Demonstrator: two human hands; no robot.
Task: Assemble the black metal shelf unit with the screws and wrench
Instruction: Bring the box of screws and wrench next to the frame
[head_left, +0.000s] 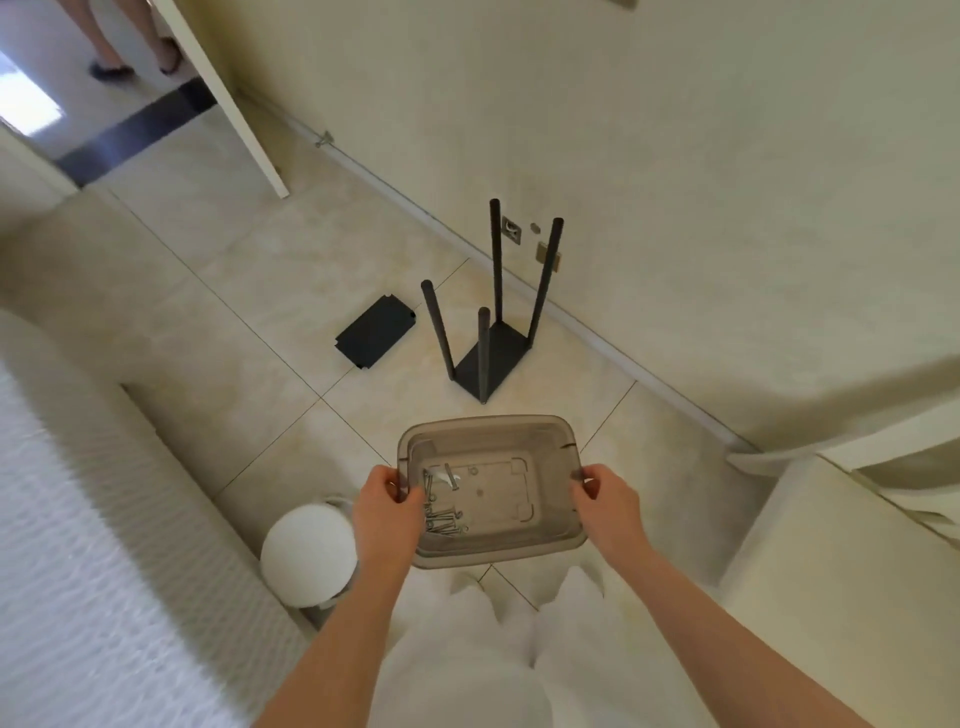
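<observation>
We hold the tub (488, 431), left hand (387, 512) and right hand (608, 506) curled over opposite rims | screws (441, 514) loose inside, light, likely to slide, so keep it level | shelf frame (488, 358) upright on the floor (260, 291), looks stiff, take by the posts | panel (375, 331) flat beside it

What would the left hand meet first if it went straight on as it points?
The bin, whose wall the left hand grips; beyond that, probably the screws inside, though depth is unclear.
</observation>
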